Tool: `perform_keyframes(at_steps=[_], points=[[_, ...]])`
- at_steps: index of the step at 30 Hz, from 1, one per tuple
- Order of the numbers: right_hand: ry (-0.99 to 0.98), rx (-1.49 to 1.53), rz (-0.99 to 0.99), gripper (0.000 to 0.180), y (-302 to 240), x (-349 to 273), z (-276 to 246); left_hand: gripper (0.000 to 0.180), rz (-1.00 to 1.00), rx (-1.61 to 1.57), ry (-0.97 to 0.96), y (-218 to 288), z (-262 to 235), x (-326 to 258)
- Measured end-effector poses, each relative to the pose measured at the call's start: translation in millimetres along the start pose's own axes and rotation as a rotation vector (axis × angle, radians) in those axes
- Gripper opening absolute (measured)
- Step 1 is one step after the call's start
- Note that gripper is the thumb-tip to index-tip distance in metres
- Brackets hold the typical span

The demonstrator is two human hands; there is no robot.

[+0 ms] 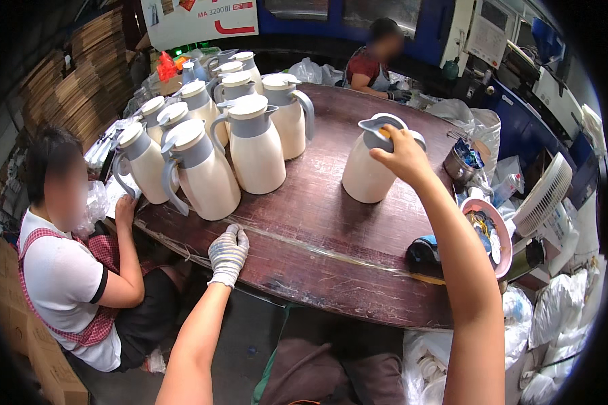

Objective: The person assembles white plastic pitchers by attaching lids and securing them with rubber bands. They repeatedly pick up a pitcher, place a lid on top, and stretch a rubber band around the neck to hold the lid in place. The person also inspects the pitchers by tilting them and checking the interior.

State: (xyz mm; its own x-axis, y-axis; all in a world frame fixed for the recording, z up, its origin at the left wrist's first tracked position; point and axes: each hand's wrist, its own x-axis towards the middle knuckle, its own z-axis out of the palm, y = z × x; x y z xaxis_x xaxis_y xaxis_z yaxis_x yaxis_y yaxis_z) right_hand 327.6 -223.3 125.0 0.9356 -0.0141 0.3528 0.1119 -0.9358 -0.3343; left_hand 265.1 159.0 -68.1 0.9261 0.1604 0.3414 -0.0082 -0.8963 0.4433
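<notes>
My bare right hand [405, 156] is at the top of a cream insulated jug [368, 172] with a grey collar, standing alone on the right half of the table. Its thumb and fingers curl over the jug's upper rim, and a small yellow-orange bit shows beside the fingertips. The hand partly hides the jug's top. My left hand [228, 256], in a striped white knit glove, rests closed at the table's front edge; the inside of its grip is hidden. Nearest to it stands another cream jug [206, 182] with grey handle and white lid.
Several similar jugs [256, 158] crowd the table's left side. A pink basin [508, 250] of small parts, a dark blue object [423, 251], a metal pot [458, 170] and a fan [541, 196] line the right. One person [81, 270] sits at left, another [371, 71] at the far side.
</notes>
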Motion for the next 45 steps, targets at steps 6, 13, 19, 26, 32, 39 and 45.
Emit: perform_keyframes(at_steps=[6, 13, 19, 26, 32, 39, 45], points=[[0.066, -0.059, -0.043, 0.045, 25, -97, -17, 0.028, -0.040, 0.057, -0.110, 10, 10, 3], [0.266, 0.230, -0.444, 0.037, 8, -283, -85, 0.046, 0.003, -1.148, -0.446, 77, -34, -51], [-0.010, 0.424, -0.840, 0.042, -16, -395, -87, 0.049, 0.411, -1.108, -1.312, 203, -81, -156], [0.072, 0.456, 0.419, 0.041, 78, -487, -71, 0.029, 0.221, -0.898, -1.151, 182, -80, -184], [-0.258, -0.250, 0.939, 0.040, 227, -713, 74, 0.037, -0.008, -0.899, -1.150, 162, -77, -223], [-0.781, -0.006, 1.096, 0.059, 204, -701, 107, 0.038, 0.056, -0.780, -1.237, 211, -71, -233], [-1.142, -0.299, 1.001, 0.088, 220, -728, 68, 0.044, 0.017, -0.777, -1.288, 227, -70, -230]])
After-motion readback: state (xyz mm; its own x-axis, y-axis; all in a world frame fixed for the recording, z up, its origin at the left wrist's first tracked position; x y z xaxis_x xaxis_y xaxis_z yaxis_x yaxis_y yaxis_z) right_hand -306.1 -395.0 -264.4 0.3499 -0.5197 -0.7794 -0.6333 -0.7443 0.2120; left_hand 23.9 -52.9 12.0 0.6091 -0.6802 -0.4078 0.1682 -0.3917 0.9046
